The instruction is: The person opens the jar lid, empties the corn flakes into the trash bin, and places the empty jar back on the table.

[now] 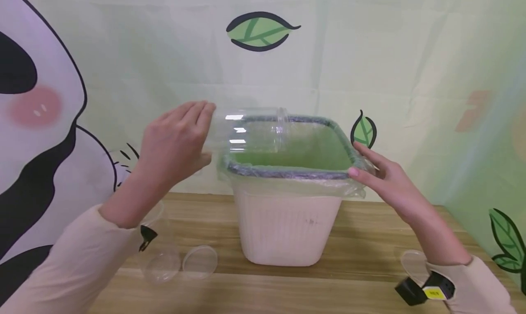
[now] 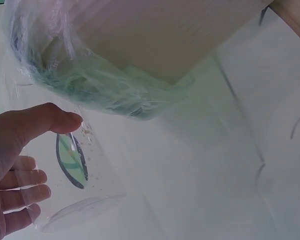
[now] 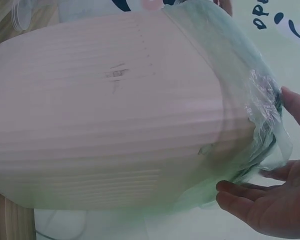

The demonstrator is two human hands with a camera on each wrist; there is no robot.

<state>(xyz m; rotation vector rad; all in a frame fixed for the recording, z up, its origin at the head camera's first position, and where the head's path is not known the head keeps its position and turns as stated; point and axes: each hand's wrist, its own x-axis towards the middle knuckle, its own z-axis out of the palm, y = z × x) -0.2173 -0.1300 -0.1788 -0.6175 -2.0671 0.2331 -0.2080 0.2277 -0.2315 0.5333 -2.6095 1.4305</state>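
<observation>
A clear plastic jar (image 1: pixel 255 130) lies sideways in my left hand (image 1: pixel 176 136), at the left of a bin's opening. In the left wrist view, thumb and fingers grip the see-through jar (image 2: pixel 82 212) beside the bagged rim. Pale and ribbed, the trash bin (image 1: pixel 287 227) stands upright, with a thin green bag (image 1: pixel 312 145) lining it and folded over the rim. My right hand (image 1: pixel 388 179) holds the bin's right corner, the thumb on the front of the rim and the fingers along its side. Transparency makes the jar's contents hard to tell.
On the wooden table (image 1: pixel 353 250), a clear plastic container (image 1: pixel 162 261) and a round clear lid (image 1: pixel 200 262) lie left of the bin. Another clear round piece (image 1: pixel 412 263) is by my right wrist. A printed cloth backdrop (image 1: pixel 172 44) hangs behind.
</observation>
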